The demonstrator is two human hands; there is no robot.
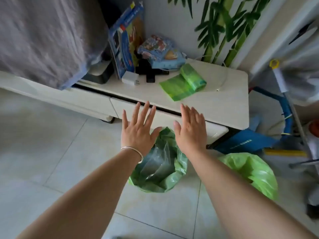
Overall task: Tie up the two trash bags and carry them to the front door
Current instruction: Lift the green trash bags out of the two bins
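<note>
Right now, 2 bare hands out front, nothing held.
L hand (138, 130): flat, palm down, fingers spread wide, empty; silver bangle (133, 152) on wrist.
R hand (190, 131): flat, palm down, fingers straight & close together, empty.
Hand position: both hover over the near trash bag & the front edge of the white cabinet (215, 104); can't tell if they touch anything.
Trash bag 1 (160, 171): darker green, on the tile floor (51, 152) between the 2 forearms, mouth open, untied, clear plastic visible inside.
Trash bag 2 (255, 173): brighter green, on floor to the R of the R forearm, partly hidden by it, looks untied.
Bag roll (184, 82): green, partly unrolled, lies on cabinet top, well apart from both hands.
Cabinet top also: blue boxes (126, 42) standing upright, white charger (130, 78), patterned pouch (160, 50).
Wall: bamboo decal (224, 26) behind cabinet.
L side: grey cloth (43, 37) draped over cabinet.
</note>
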